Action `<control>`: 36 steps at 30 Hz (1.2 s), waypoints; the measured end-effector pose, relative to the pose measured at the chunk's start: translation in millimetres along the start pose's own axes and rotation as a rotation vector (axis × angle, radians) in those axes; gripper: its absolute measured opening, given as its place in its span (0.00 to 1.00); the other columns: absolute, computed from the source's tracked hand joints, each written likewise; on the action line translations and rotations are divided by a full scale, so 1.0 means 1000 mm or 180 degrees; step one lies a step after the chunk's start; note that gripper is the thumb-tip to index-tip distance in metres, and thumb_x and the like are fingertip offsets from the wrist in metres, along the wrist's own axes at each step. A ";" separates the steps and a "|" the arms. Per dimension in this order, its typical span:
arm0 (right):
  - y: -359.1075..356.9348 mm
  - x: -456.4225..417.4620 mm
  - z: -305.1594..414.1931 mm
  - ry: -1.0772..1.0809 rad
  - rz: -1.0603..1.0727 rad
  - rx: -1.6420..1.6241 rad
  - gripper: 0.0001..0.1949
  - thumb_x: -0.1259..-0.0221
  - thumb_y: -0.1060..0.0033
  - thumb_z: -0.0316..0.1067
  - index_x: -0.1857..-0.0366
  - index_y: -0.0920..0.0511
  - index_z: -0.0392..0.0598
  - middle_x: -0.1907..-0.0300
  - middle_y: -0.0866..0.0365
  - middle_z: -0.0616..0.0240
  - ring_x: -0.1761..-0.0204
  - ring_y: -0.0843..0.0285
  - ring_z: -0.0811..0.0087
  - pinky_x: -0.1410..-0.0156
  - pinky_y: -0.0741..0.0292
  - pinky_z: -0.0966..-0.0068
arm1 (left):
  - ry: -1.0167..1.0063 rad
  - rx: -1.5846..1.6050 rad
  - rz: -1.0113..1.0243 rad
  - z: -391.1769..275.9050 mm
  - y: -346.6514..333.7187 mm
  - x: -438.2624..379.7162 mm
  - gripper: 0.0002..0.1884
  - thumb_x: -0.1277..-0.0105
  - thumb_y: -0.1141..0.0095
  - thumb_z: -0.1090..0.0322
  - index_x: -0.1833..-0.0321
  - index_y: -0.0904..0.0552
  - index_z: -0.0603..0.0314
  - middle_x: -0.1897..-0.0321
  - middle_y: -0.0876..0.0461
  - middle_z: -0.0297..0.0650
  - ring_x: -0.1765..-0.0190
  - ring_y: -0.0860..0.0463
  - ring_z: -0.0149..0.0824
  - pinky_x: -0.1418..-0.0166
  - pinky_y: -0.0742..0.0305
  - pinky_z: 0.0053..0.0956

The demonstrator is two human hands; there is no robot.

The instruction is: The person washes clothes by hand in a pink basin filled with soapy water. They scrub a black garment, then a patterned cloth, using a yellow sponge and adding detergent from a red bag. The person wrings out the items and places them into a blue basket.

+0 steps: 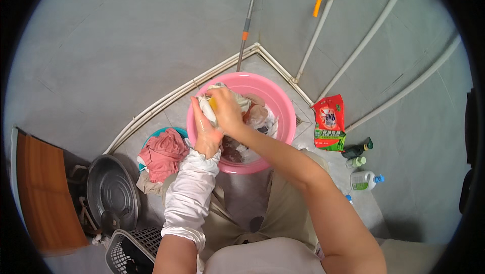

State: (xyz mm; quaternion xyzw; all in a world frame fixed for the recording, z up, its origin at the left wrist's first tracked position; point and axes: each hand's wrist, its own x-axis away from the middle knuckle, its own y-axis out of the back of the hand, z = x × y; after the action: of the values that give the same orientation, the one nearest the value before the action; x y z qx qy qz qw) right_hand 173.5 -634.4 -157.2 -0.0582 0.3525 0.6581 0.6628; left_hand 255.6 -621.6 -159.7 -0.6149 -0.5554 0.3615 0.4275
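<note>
My left hand (pixel 205 132), below a white sleeve cover, supports a wet pale garment (pixel 206 109) over the left side of a pink plastic basin (pixel 290 122). My right hand (pixel 228 111) grips a small yellow block (pixel 213 103), which looks like laundry soap, and presses it against that cloth. Part of the block is hidden by my fingers. More of the pale fabric hangs behind my right hand into the basin. Wet clothes (pixel 259 113) lie inside in brownish, sudsy water (pixel 232 149).
Left of the basin, pink clothing (pixel 165 152) overflows a teal basin (pixel 176 129). A dark basin (pixel 110 187) and a grey plastic basket (pixel 146 238) stand farther left. A red OMO detergent bag (pixel 329 122) and several bottles (pixel 362 181) line the right wall. A pole (pixel 248 24) leans behind.
</note>
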 end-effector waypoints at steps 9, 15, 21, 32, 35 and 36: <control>0.019 -0.045 0.008 -0.0213 -0.0526 0.0989 0.11 0.42 0.41 0.41 0.59 0.24 0.51 0.60 0.27 0.59 0.55 0.29 0.54 0.50 0.30 0.59 | -0.0006 -0.0127 -0.0611 0.017 -0.031 0.019 0.20 0.28 0.58 0.53 0.40 0.27 0.54 0.44 0.22 0.38 0.42 0.24 0.40 0.37 0.30 0.38; -0.001 -0.043 -0.001 0.0479 -0.0372 0.0502 0.11 0.43 0.43 0.38 0.59 0.25 0.45 0.57 0.24 0.54 0.51 0.29 0.52 0.43 0.33 0.60 | -0.0094 0.0030 -0.0488 0.007 -0.023 0.020 0.18 0.27 0.62 0.57 0.40 0.29 0.54 0.43 0.24 0.39 0.41 0.25 0.41 0.38 0.30 0.39; 0.007 -0.053 -0.030 -0.2475 -0.0513 -0.2228 0.14 0.33 0.49 0.43 0.54 0.28 0.43 0.60 0.23 0.56 0.58 0.25 0.62 0.50 0.28 0.68 | 0.0230 -0.0263 -0.0421 -0.001 -0.020 0.018 0.14 0.28 0.57 0.59 0.44 0.27 0.52 0.43 0.24 0.40 0.43 0.24 0.42 0.41 0.28 0.41; 0.017 -0.033 -0.001 -0.0766 0.0268 -0.0391 0.11 0.37 0.48 0.42 0.59 0.25 0.47 0.53 0.26 0.55 0.49 0.28 0.56 0.45 0.31 0.61 | -0.0155 -0.0816 -0.1105 0.018 -0.038 0.010 0.20 0.28 0.63 0.52 0.43 0.28 0.54 0.54 0.22 0.37 0.50 0.22 0.41 0.47 0.26 0.34; 0.002 -0.015 0.030 -0.0588 0.0107 -0.0085 0.15 0.38 0.48 0.45 0.57 0.27 0.46 0.52 0.27 0.52 0.47 0.29 0.53 0.43 0.32 0.58 | -0.0031 -0.0222 0.0199 -0.005 0.038 -0.010 0.20 0.27 0.66 0.52 0.44 0.27 0.54 0.54 0.21 0.37 0.52 0.21 0.39 0.47 0.25 0.35; 0.000 -0.007 0.034 -0.0162 -0.0086 0.0150 0.15 0.38 0.48 0.45 0.57 0.27 0.45 0.53 0.27 0.52 0.47 0.29 0.52 0.43 0.32 0.57 | -0.0441 0.0024 0.1364 0.009 0.022 -0.004 0.20 0.27 0.65 0.53 0.44 0.27 0.56 0.52 0.21 0.38 0.50 0.20 0.40 0.45 0.25 0.37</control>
State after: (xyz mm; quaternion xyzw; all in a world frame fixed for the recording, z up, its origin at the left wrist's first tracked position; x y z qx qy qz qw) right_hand 187.9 -621.7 -128.7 -0.0307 0.3501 0.6419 0.6815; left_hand 255.3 -624.6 -183.4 -0.6909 -0.4388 0.4875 0.3040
